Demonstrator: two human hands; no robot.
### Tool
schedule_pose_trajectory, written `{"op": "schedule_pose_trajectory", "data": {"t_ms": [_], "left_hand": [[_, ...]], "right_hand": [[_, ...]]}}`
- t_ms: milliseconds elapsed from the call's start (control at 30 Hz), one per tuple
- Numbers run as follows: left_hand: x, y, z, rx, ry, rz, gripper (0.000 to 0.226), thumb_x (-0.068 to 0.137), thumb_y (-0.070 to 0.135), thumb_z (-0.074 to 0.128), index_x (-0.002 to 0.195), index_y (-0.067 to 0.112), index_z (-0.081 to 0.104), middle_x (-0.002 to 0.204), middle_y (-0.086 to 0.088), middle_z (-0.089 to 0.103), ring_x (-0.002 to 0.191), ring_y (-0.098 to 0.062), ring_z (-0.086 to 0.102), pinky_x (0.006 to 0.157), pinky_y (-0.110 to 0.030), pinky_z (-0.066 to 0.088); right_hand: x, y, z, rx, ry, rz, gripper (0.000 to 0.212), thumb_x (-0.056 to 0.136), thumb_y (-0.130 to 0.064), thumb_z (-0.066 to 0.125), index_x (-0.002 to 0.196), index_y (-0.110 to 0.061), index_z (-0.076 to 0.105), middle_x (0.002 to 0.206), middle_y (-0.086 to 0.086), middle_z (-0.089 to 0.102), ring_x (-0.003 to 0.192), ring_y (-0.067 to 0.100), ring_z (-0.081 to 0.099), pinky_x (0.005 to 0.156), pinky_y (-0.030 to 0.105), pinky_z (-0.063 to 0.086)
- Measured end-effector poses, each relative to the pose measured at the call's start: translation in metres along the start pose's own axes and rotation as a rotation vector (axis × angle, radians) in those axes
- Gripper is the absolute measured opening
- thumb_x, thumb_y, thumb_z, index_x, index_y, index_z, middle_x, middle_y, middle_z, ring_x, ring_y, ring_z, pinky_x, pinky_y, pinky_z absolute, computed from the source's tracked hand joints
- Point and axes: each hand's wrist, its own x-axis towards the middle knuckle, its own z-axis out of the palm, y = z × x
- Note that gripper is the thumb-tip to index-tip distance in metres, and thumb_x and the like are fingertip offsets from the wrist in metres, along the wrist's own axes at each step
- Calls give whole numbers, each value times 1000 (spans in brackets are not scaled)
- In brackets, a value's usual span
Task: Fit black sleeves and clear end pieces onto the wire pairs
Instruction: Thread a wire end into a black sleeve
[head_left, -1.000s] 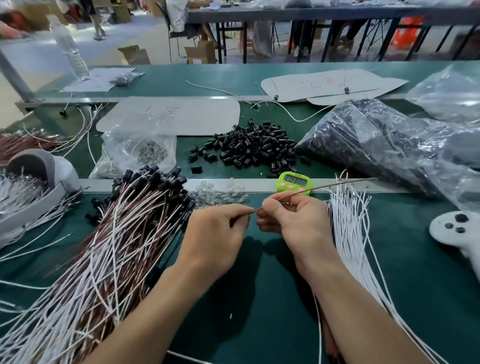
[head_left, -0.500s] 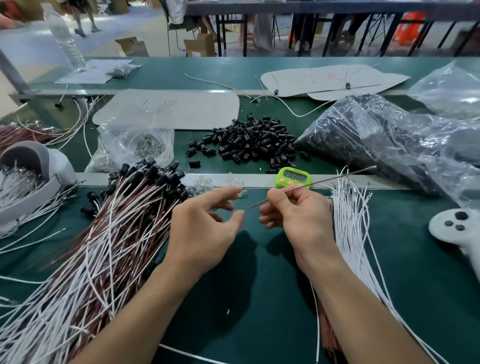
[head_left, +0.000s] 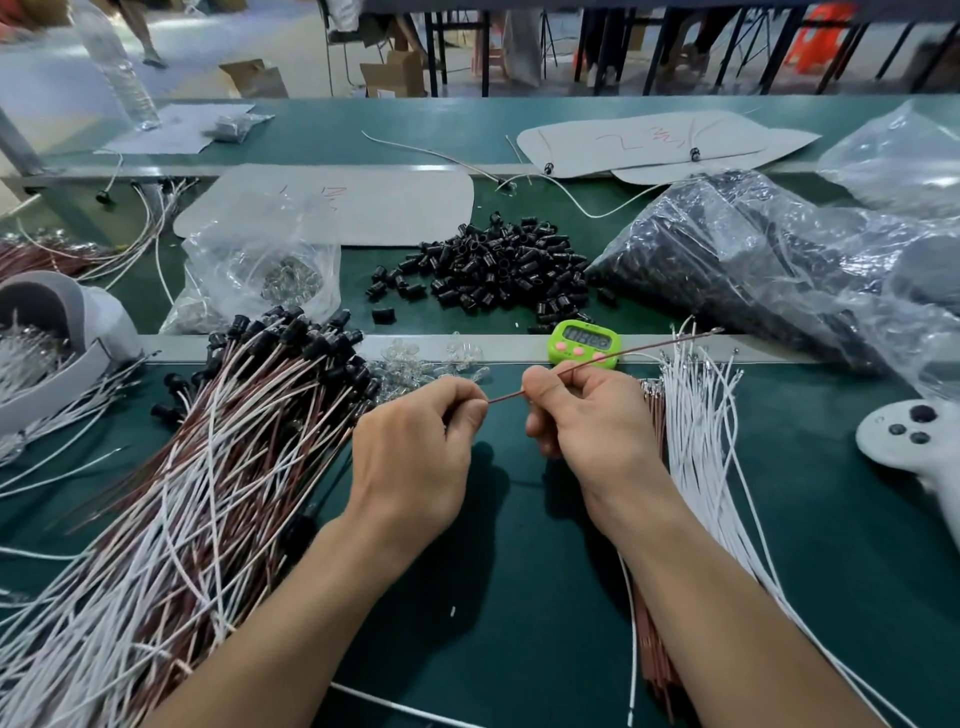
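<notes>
Both hands are on 1 brown wire (head_left: 670, 344). The right hand (head_left: 587, 410) has it pinched between thumb and forefinger, the other fingers curled under. The left hand (head_left: 415, 447) is curled too, fingertips closed on the wire's near end. Whether a clear piece already sits in that pinch is too small to tell.

The wire's long axis runs from the left fingertips, through the right hand's pinch, then away and out to the right. Its free tip hangs well beyond the right knuckles, above the green timer (head_left: 584, 343).

The clear end pieces (head_left: 431, 358) lie scattered just ahead of the left knuckles, so the left hand looks the nearer one for a pick. The loose black sleeves (head_left: 493, 270) are heaped farther out, ahead of the gap between the 2 hands. Outside the left wrist lies the sleeved bundle (head_left: 234, 441). White wires (head_left: 701, 415) fan out just beside the right hand.
</notes>
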Motion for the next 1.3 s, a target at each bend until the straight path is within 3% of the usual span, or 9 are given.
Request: {"op": "schedule_pose_trajectory", "data": {"t_ms": [100,233,533,633,767,933,1100,1300], "left_hand": [[2,0,2,-22,-48,-67,12,93,28,69,82,31,69,68,19,68,66,-1,60,63,-15,37],[5,0,1,-47,-71,-144,17,91,25,69,75,29,69,66,17,69,63,-3,60,68,-27,45],[4,5,-2,-8,-59,-137,20,88,25,72,69,30,68,59,13,66,52,2,51,60,-20,33],[5,5,-2,-24,-69,-155,24,88,24,72,66,31,68,60,21,65,56,4,55,57,-7,34],[4,5,-3,-33,-76,-164,26,88,25,72,64,34,67,69,34,65,60,9,58,58,-2,36],[4,4,-3,-72,-87,-177,22,89,24,72,67,30,72,67,29,68,62,4,63,58,-6,42],[5,3,-5,-121,-92,-211,20,89,25,72,69,30,73,65,24,71,61,-2,67,70,-27,57],[22,6,-12,-27,-94,-229,26,90,27,71,64,30,71,57,16,68,50,-5,57,50,-17,43]], "right_hand": [[0,0,1,-1,3,-7,25,98,-18,69,75,-10,64,52,2,63,40,12,46,42,20,41],[-1,0,2,6,-49,-16,26,99,-15,68,73,-10,64,53,4,66,39,13,49,42,20,43],[1,5,1,-70,-3,-70,25,99,-18,66,75,-12,66,58,4,69,41,12,52,44,21,45],[0,6,1,-87,6,-80,25,99,-19,66,75,-14,67,58,4,70,41,11,53,44,21,45],[1,5,1,-91,8,-78,25,99,-18,66,75,-12,67,58,4,70,41,11,53,45,21,46],[0,2,0,-83,25,-82,26,100,-14,66,74,-11,66,57,3,69,40,10,52,44,20,45],[-1,1,1,-62,26,-77,27,100,-15,66,73,-12,65,57,3,69,41,11,53,45,20,44],[0,0,-1,-69,43,-52,26,100,-20,66,74,-15,66,60,3,70,43,11,55,47,21,46]]}}
